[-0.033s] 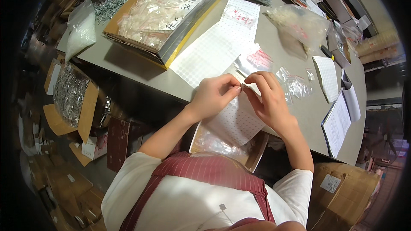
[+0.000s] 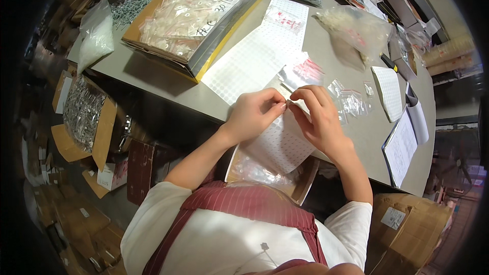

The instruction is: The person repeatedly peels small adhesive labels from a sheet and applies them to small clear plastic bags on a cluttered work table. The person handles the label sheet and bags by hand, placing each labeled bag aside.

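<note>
White sheet [image 2: 281,145], dark specks; maroon apron [image 2: 249,204], pale stripes; grey table [image 2: 369,142].

The piece [image 2: 289,102] between the fingers [image 2: 275,111] was too small to tell; at six o'clock, the sheet [image 2: 280,147] and apron [image 2: 244,202] partly hid a box [image 2: 306,179].

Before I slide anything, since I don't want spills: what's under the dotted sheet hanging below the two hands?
Beneath the dotted sheet is an open box with clear plastic items showing inside. The sheet hides part of the box; whatever lies there can't be seen.
</note>
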`<state>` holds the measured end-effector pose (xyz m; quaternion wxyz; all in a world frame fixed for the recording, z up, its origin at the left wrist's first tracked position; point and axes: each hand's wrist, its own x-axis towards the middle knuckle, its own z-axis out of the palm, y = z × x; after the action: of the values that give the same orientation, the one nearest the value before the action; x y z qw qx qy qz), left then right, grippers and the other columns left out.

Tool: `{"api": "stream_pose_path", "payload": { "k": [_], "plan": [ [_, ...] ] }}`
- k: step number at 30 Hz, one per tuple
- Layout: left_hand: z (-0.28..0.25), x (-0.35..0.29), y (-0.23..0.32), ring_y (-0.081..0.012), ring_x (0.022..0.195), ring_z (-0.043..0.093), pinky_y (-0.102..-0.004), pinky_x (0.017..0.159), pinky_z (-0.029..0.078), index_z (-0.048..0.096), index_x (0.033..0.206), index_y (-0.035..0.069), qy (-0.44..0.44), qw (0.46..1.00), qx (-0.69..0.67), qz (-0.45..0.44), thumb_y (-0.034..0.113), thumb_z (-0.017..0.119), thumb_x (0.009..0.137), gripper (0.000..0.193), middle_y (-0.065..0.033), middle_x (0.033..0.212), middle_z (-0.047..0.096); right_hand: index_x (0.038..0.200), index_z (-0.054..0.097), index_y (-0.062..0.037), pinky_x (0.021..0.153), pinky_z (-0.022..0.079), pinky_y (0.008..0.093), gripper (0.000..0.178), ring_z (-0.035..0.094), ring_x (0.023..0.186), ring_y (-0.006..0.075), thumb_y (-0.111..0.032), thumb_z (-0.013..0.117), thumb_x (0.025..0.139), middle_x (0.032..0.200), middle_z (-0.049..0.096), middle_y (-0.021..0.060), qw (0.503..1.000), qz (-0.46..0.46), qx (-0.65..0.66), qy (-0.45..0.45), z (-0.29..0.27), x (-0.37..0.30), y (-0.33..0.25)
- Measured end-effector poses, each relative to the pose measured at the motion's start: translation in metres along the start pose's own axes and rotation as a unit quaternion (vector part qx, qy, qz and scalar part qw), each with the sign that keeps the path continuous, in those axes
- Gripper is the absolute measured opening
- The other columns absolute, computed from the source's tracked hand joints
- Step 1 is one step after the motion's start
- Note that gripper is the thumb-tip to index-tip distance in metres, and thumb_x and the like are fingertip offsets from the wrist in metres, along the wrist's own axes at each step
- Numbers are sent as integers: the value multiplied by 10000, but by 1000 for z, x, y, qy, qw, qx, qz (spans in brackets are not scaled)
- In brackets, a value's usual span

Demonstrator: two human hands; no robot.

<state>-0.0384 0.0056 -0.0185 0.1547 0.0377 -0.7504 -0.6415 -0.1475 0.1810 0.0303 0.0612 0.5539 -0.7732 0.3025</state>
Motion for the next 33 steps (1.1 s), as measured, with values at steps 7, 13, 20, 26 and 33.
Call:
{"api": "stream_pose_path", "payload": {
  "k": [7, 13, 20, 26, 33],
  "plan": [
    [-1, 0, -2, -168, 797, 728, -305, 741, 553, 731, 1035, 17, -5, 1000, 21, 6, 129, 697, 976, 131, -91, 870, 760, 1049, 647, -10, 877, 543, 459, 288, 638, 1021, 374, 47, 742, 783, 1076, 652, 152, 1000, -1, 12, 6, 3, -2, 0],
    [-1, -1, -2, -54, 767, 637, -240, 715, 523, 736, 1016, -18, 1, 1000, 1, -2, 84, 726, 967, 113, -17, 859, 727, 1020, 626, -6, 981, 503, 443, 246, 619, 1111, 363, 38, 745, 810, 1142, 655, 152, 996, -30, 81, 10, -13, 7, 9],
    [-1, 1, 0, -65, 759, 643, -251, 714, 527, 739, 1011, -14, -5, 1000, 28, 11, 127, 739, 971, 146, -29, 856, 735, 1063, 599, -40, 1153, 375, 509, 94, 429, 1388, 430, -9, 620, 977, 1442, 553, 187, 992, 122, 2, -17, -24, 3, 104],
    [-1, 1, 1, -66, 763, 647, -250, 719, 530, 736, 1000, -18, -11, 1000, 26, 0, 123, 735, 973, 143, -31, 853, 736, 1066, 605, -26, 1176, 360, 546, 133, 373, 1452, 486, -13, 668, 950, 1476, 540, 200, 993, 80, -89, -19, 1, -1, 125],
    [1, 0, -1, -62, 780, 652, -241, 725, 531, 730, 1011, -24, 18, 1000, 14, 6, 92, 737, 974, 122, -14, 853, 726, 1106, 644, -45, 1176, 351, 537, 264, 378, 1457, 454, -150, 778, 904, 1454, 558, 194, 980, 172, -102, -6, -8, -15, 135]
  ]
}}
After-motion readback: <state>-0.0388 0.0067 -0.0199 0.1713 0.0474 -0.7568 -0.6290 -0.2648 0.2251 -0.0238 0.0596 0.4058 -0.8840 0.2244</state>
